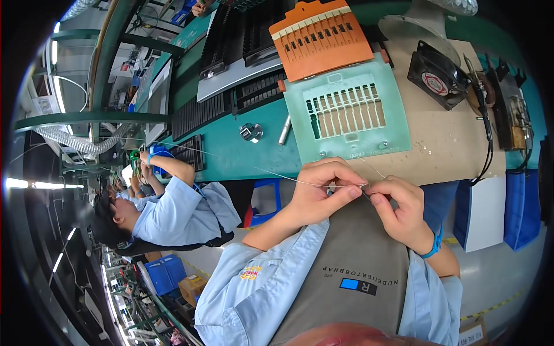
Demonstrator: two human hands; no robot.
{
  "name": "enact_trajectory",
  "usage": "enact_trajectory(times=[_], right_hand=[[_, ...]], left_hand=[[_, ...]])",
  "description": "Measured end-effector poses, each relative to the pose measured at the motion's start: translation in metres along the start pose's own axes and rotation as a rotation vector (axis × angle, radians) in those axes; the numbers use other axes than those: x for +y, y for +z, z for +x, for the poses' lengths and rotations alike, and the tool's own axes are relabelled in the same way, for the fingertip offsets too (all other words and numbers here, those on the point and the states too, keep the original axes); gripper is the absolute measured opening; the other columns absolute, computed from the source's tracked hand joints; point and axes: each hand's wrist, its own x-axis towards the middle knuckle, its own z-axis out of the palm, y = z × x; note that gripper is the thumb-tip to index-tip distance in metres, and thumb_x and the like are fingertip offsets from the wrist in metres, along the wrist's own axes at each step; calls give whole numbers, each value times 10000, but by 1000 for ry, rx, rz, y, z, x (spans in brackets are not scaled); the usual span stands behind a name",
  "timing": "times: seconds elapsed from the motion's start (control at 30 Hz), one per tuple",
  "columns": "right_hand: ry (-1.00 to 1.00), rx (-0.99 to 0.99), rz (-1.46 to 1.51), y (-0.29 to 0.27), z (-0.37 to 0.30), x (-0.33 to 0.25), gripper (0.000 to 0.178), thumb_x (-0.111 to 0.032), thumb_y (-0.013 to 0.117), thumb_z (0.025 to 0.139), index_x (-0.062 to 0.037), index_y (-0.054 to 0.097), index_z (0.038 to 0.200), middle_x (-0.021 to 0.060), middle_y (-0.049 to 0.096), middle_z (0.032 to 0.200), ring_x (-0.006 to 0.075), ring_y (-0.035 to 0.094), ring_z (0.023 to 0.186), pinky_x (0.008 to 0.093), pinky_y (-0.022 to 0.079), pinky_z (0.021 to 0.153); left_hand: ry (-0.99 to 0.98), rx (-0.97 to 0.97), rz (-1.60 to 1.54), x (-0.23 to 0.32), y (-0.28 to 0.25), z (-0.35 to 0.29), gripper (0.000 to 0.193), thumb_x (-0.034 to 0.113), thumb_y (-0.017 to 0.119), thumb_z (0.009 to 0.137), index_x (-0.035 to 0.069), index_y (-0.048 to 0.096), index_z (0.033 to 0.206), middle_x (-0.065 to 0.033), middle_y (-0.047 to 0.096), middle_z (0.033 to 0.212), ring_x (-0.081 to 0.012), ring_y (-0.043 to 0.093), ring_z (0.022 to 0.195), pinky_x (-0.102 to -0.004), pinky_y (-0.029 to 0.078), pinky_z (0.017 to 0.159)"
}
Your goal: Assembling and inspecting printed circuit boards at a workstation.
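Just off the tabletop's near edge, the left hand pinches a thin, silvery wire between thumb and forefinger; the right hand, nearly closed, grips it near its end. By that edge lies a smooth, translucent green slotted plastic frame, hinged to an orange plate. A square black fan sits rightward on matte brown board.

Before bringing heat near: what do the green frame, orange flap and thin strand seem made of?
Green frame: probably plastic, satin, evenly coloured with rounded corners.
Orange flap: likely plastic, matte, uniformly coloured.
Thin strand: perhaps metal wire, showing a pale glint; any coating is unclear.
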Motion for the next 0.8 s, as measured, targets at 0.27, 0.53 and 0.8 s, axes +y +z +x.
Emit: enact_trajectory(times=[0.27, 0.53, 0.8], right_hand=[[-7, 92, 66, -1, 1, -3, 268, 53, 775, 851, -21, 741, 1107, 56, 686, 892, 156, 573, 673, 265, 478, 621], [-37, 98, 66, 3, -3, 3, 236, 87, 757, 816, -10, 743, 1031, 62, 684, 896, 149, 547, 692, 244, 449, 631], [-39, 82, 47, 3, -9, -2, 233, 102, 746, 812, -21, 743, 1011, 54, 684, 894, 124, 530, 679, 226, 422, 597]], left_hand=[[-77, -29, -26, 1, 0, -2, 127, -39, 779, 898, 14, 797, 1013, -39, 725, 915, -94, 550, 709, -227, 448, 666], [-277, -70, -315, 6, 6, -1, 120, -21, 777, 917, -2, 769, 1035, -57, 737, 925, -96, 582, 733, -212, 471, 692], [-438, -125, -536, 0, 2, -8, 136, -14, 774, 922, -11, 748, 1056, -64, 740, 939, -89, 596, 734, -185, 465, 685]])
